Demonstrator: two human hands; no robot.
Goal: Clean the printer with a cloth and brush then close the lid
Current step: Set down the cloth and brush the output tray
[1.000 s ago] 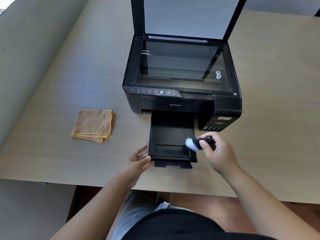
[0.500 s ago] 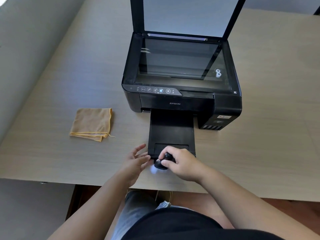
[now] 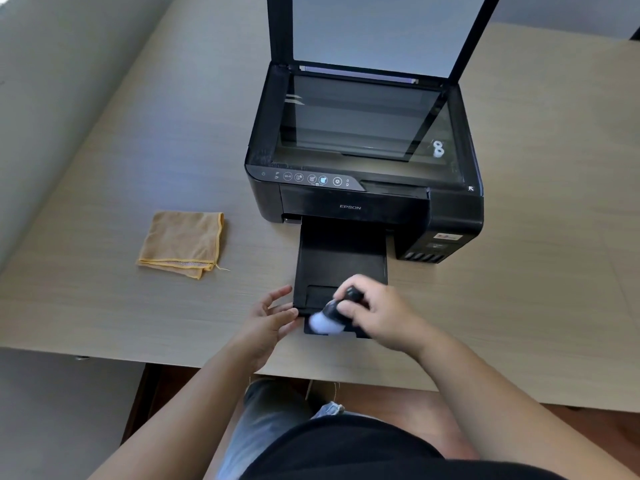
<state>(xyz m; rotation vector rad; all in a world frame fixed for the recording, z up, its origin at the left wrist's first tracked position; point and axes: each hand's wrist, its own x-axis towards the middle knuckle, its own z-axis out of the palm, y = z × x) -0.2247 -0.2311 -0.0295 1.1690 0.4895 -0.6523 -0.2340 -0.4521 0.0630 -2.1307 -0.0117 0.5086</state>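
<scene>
A black Epson printer (image 3: pixel 353 206) stands on the wooden table (image 3: pixel 519 271), its scanner lid (image 3: pixel 377 29) raised upright over the glass. The black output tray (image 3: pixel 341 261) is pulled out toward me. My right hand (image 3: pixel 381 315) grips a small black brush (image 3: pixel 332 315) whose white bristles touch the tray's front lip. My left hand (image 3: pixel 268 320) rests with spread fingers against the tray's front left corner. A folded orange cloth (image 3: pixel 183 242) lies on the table left of the printer, apart from both hands.
The table's near edge runs just below my hands, with my lap under it. A pale wall or panel (image 3: pixel 52 98) borders the table's left side. Bare tabletop extends right of the printer.
My right hand swept the brush from the tray's right side to its front left edge, then back slightly right along the front lip. My left hand stayed at the tray corner.
</scene>
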